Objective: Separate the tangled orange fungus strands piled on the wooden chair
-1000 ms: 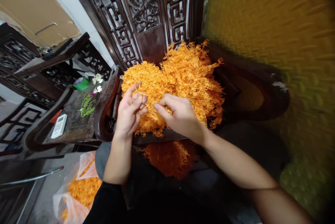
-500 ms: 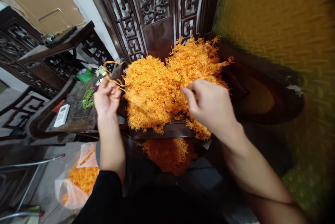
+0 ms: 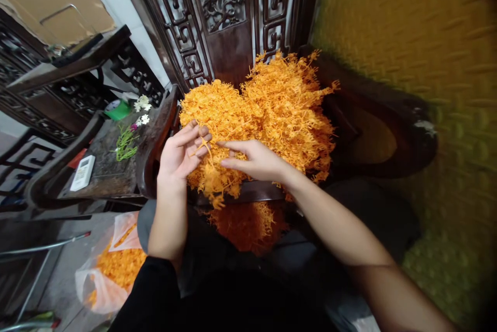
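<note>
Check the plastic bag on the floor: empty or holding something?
Holding something. Orange pieces show between the pale sides of the plastic bag.

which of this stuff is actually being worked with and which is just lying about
Likely in use:
orange strand in the left hand
orange heap by the right hand
perhaps the plastic bag of orange pieces

Just lying about:
white remote control
green roll
white flowers
green stems
</note>
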Demonstrator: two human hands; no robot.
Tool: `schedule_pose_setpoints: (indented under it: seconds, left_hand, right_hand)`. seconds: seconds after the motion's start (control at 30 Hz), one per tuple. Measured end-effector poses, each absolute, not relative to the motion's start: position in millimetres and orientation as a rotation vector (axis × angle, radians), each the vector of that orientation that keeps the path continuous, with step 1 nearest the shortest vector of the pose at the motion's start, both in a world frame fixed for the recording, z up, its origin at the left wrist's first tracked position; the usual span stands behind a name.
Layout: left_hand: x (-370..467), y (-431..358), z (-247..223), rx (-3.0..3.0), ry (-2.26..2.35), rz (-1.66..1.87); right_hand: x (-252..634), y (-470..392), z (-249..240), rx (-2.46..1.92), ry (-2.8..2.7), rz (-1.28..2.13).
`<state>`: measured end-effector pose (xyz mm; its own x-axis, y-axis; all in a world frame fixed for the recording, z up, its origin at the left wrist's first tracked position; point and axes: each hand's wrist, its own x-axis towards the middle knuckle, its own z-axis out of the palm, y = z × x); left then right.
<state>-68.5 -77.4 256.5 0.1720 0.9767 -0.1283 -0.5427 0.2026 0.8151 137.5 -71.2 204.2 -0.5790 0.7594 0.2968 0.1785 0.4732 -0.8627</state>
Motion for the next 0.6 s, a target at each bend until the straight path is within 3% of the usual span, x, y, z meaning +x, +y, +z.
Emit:
schedule_pose_setpoints:
  seconds: [0.13,0.3,0.6]
  left_hand:
    - [-57,-73,245,0.869,0.792,1.289]
    - [-55,-73,233,1.186,0.879,1.238]
    - [-51,-84,232,1.464,1.102,1.09]
  right_hand:
    - [124,-71,197,-0.631,-1.89,1.177]
    - [130,-74,201,-0.764,-1.63,0.964]
    - [146,-79,212,-0.853,-2.031,0.571]
